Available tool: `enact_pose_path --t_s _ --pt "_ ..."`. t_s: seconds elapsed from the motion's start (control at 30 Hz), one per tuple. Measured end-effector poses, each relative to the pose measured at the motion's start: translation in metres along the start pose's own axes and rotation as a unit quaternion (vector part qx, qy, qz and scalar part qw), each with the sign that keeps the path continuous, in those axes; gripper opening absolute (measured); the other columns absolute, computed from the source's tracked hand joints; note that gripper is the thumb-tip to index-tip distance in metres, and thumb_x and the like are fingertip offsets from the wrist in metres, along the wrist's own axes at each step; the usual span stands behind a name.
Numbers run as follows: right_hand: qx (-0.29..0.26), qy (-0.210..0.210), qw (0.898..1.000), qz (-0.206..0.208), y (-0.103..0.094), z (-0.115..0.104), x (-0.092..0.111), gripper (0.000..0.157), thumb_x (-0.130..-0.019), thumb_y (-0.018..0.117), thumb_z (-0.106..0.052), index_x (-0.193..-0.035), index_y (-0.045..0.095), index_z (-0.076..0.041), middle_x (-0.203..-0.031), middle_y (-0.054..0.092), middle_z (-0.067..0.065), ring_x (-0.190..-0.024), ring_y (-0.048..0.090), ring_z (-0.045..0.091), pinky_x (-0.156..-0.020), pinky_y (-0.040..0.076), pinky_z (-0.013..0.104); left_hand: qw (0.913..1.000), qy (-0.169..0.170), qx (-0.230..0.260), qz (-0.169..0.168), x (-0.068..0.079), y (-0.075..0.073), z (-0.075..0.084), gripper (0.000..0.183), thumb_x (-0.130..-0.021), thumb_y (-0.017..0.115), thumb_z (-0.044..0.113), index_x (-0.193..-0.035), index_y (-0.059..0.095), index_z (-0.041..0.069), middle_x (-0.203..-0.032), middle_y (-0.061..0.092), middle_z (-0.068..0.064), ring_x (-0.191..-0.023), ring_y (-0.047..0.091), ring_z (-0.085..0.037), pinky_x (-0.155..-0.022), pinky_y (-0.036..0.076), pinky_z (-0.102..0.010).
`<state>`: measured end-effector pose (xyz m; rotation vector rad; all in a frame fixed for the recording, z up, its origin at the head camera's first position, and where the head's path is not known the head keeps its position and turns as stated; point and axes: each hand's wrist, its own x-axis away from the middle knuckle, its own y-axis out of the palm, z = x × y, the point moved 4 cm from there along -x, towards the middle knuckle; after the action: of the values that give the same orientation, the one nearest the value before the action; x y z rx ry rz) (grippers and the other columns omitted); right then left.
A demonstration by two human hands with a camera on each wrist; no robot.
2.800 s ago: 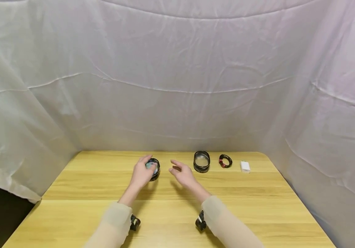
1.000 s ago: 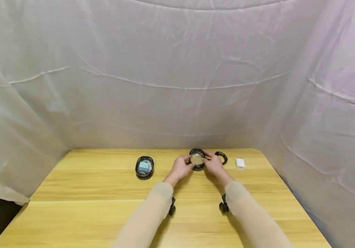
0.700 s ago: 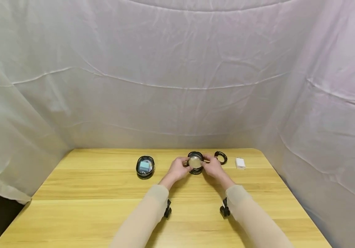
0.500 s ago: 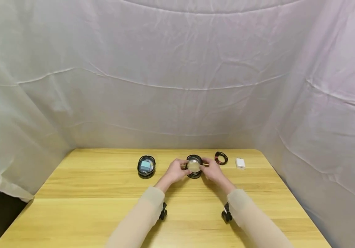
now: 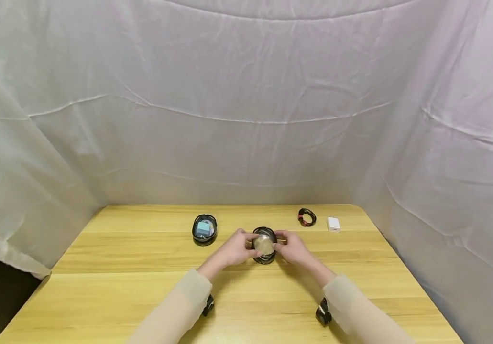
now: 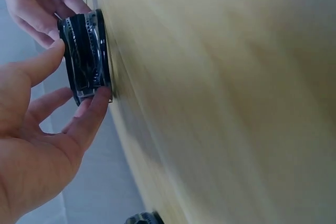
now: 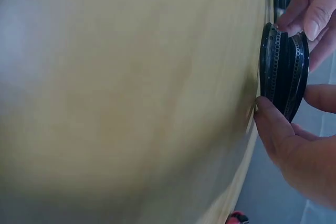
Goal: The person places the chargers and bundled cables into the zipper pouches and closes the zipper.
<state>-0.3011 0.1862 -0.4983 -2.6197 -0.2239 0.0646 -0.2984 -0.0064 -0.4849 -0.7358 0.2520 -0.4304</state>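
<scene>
Both my hands hold a small round black zippered case [image 5: 265,244] with a clear top, low over the wooden table. My left hand [image 5: 235,247] grips its left side, thumb and fingers on the rims. From the right, my right hand [image 5: 292,247] pinches the other side. Both wrist views show the case [image 6: 86,56] edge-on, with rows of zip teeth [image 7: 274,59] along its side and a dark band between them. Whether its bottom touches the table I cannot tell. A similar case [image 5: 204,230] with a light-blue item inside stands to the left.
A coiled black cable [image 5: 307,218] with a red tie lies at the back right of the table [image 5: 246,306]. Beside it sits a white charger plug [image 5: 333,224]. Pale cloth [image 5: 246,157] hangs behind and at both sides.
My left hand has left the case with the light-blue item. Both hands have taken hold of the other case and brought it left and nearer, away from the cable.
</scene>
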Motion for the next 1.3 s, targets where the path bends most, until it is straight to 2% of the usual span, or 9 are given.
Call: enact_pose_path --t_s 0.2,0.3,0.47,0.7,0.9,1.03,1.3 --pt "-0.020 -0.007 1.000 -0.013 0.007 -0.004 0.022 0.048 -0.094 0.068 0.002 -0.139 0.054 0.012 -0.134 0.062 0.029 -0.120 0.065 0.044 -0.094 0.060 0.042 0.9995 0.015 -0.014 -0.024 0.025 0.000 0.005 0.063 -0.090 0.082 0.016 -0.146 0.057 -0.003 -0.112 0.053 -0.015 -0.089 0.058 -0.016 -0.071 0.054 -0.023" --pt "-0.033 -0.010 0.999 -0.032 0.011 -0.006 0.033 0.050 -0.094 0.069 0.001 -0.140 0.053 0.013 -0.134 0.061 0.030 -0.121 0.064 0.046 -0.095 0.060 0.041 0.9992 0.017 -0.024 -0.026 0.037 0.000 0.005 0.063 -0.090 0.082 0.019 -0.145 0.058 -0.001 -0.109 0.053 -0.011 -0.088 0.056 -0.015 -0.073 0.052 -0.024" --pt "-0.055 -0.011 0.997 -0.060 0.017 -0.013 0.053 0.054 -0.093 0.069 -0.002 -0.141 0.050 0.014 -0.136 0.060 0.031 -0.123 0.062 0.047 -0.099 0.058 0.044 0.9992 0.015 -0.020 -0.031 0.058 -0.001 0.006 0.063 -0.089 0.084 0.022 -0.143 0.060 0.000 -0.111 0.055 -0.011 -0.092 0.059 -0.017 -0.077 0.054 -0.026" --pt "-0.078 -0.001 0.994 -0.083 0.023 -0.019 0.073 0.057 -0.092 0.070 -0.007 -0.142 0.050 0.012 -0.136 0.061 0.027 -0.120 0.064 0.041 -0.101 0.056 0.047 0.9990 0.017 -0.020 -0.037 0.081 -0.004 0.011 0.062 -0.088 0.084 0.024 -0.142 0.062 0.002 -0.111 0.056 -0.008 -0.098 0.064 -0.020 -0.084 0.058 -0.028" --pt "-0.091 0.001 0.991 -0.102 0.025 -0.022 0.087 0.057 -0.093 0.070 -0.010 -0.142 0.050 0.011 -0.137 0.059 0.027 -0.119 0.064 0.039 -0.100 0.057 0.046 0.9984 0.022 -0.027 -0.045 0.096 -0.006 0.017 0.064 -0.088 0.084 0.026 -0.143 0.061 0.002 -0.114 0.058 -0.007 -0.105 0.066 -0.024 -0.089 0.058 -0.031" --pt "-0.096 -0.007 0.988 -0.122 0.026 -0.025 0.093 0.057 -0.094 0.068 -0.009 -0.143 0.048 0.012 -0.139 0.057 0.029 -0.122 0.062 0.042 -0.098 0.058 0.045 0.9978 0.028 -0.037 -0.048 0.104 -0.007 0.021 0.064 -0.088 0.085 0.026 -0.142 0.062 0.001 -0.117 0.059 -0.008 -0.104 0.064 -0.024 -0.087 0.057 -0.030" --pt "-0.094 -0.020 0.987 -0.129 0.026 -0.024 0.092 0.057 -0.095 0.068 -0.010 -0.144 0.049 0.011 -0.140 0.056 0.029 -0.124 0.061 0.043 -0.100 0.057 0.047 0.9956 0.040 -0.072 -0.046 0.105 -0.011 0.020 0.063 -0.088 0.084 0.029 -0.142 0.062 0.002 -0.116 0.060 -0.006 -0.097 0.060 -0.019 -0.081 0.055 -0.028"
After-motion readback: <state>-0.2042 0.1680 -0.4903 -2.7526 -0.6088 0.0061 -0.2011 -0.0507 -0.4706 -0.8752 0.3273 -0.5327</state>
